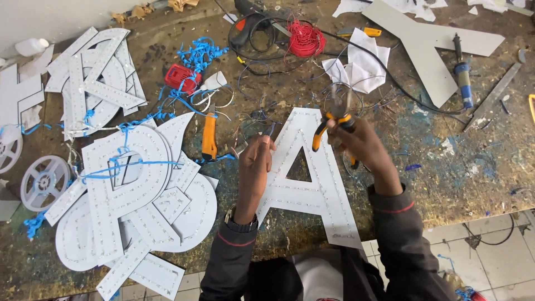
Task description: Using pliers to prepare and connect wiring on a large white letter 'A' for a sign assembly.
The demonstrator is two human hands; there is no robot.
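A large white letter-shaped panel (312, 184) studded with small lights lies flat on the worn workbench in front of me. My right hand (362, 146) is raised over its top and grips orange-handled pliers (334, 120), jaws pointing away from me. My left hand (257, 161) hovers at the panel's left edge, fingers pinched on a thin wire end (268, 132). Loose thin wires trail across the bench just beyond both hands.
A heap of white letter panels (134, 189) tied with blue cord fills the left. An orange utility knife (209, 136), a red wire coil (305, 39), a black cable, white rags (362, 64), a soldering iron (462, 72), empty reels (43, 181) and another white cutout (429, 44) lie around.
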